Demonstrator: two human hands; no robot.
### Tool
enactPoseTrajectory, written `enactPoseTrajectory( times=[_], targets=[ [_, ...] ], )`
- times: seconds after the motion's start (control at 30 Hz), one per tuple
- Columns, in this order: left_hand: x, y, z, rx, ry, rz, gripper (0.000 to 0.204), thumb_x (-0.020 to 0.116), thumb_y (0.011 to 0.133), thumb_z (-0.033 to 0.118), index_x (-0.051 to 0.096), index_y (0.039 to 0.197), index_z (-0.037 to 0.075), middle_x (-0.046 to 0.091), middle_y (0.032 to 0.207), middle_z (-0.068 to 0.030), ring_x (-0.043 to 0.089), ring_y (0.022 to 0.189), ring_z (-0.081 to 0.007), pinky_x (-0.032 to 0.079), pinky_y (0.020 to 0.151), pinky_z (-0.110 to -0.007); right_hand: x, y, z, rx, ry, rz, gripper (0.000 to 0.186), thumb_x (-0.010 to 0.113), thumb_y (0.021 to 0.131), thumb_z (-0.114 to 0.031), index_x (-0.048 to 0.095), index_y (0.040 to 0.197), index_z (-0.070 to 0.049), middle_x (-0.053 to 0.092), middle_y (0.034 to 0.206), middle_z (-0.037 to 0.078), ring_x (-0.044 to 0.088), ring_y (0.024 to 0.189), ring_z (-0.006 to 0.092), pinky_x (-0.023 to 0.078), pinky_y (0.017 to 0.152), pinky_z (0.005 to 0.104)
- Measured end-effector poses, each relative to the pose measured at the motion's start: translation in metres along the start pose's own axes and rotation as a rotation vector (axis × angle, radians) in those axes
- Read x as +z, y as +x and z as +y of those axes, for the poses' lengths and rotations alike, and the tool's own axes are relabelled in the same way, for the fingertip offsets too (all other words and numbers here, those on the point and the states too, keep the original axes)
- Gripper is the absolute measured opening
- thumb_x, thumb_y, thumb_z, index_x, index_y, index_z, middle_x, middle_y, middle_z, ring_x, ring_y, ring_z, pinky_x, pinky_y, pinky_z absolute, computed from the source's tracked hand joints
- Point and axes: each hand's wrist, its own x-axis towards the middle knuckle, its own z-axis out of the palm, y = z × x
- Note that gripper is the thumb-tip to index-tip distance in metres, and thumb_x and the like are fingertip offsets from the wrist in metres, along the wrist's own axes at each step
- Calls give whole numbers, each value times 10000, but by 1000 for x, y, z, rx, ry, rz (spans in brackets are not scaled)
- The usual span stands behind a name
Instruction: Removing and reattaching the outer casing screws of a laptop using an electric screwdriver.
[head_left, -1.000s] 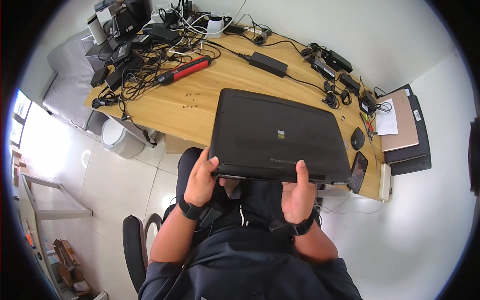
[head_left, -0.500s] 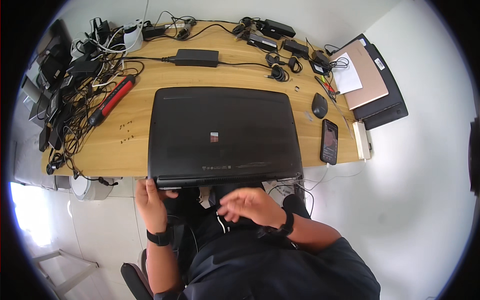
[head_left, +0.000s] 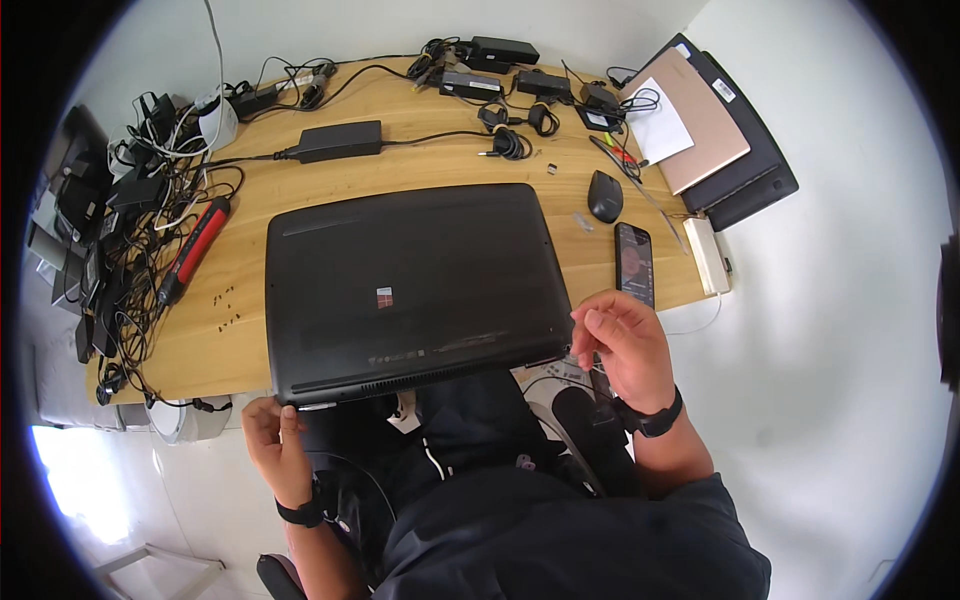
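Note:
A black laptop (head_left: 415, 275) lies upside down at the desk's near edge, its underside with a small sticker and a vent strip facing up. My left hand (head_left: 278, 455) grips its near left corner, the thumb against the edge and the fingers curled. At the near right corner is my right hand (head_left: 630, 350), its fingers loosely bent and thumb apart, fingertips close to the corner; whether they touch it I cannot tell. Several small dark screws (head_left: 228, 308) are scattered on the wood left of the laptop.
Tangled cables and adapters (head_left: 110, 270) crowd the left side, beside a red-and-black tool (head_left: 195, 250). A power adapter (head_left: 340, 140) lies behind the laptop. On the right are a mouse (head_left: 605, 196), a phone (head_left: 634, 262), a white power strip (head_left: 708, 255) and a tan notebook (head_left: 700, 150).
My right hand has moved from above my lap out to the laptop's near right corner. My left hand remains at the left corner. The whole view has shifted and tilted slightly.

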Motion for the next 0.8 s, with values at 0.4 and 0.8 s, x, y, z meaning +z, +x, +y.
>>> enactPoseTrajectory(
  times=[0.4, 0.8],
  targets=[
    [-23, 40, 31, 204, 392, 167, 142, 707, 940, 54, 637, 1048, -5, 644, 880, -59, 593, 819, -148, 488, 787, -289, -6, 5, 21, -41, 20, 18, 173, 615, 1021, -166, 658, 1047, 0, 636, 724, 88, 567, 590, 140, 432, 529, 249],
    [-97, 208, 70, 240, 835, -26, 391, 726, 952, 290, 642, 1213, 11, 682, 1127, -171, 649, 1076, -309, 510, 950, -398, -3, 4, 31, -3, 36, -100, 169, 634, 1008, -162, 641, 1017, 7, 626, 725, 63, 581, 603, 137, 458, 534, 251]
  ],
)
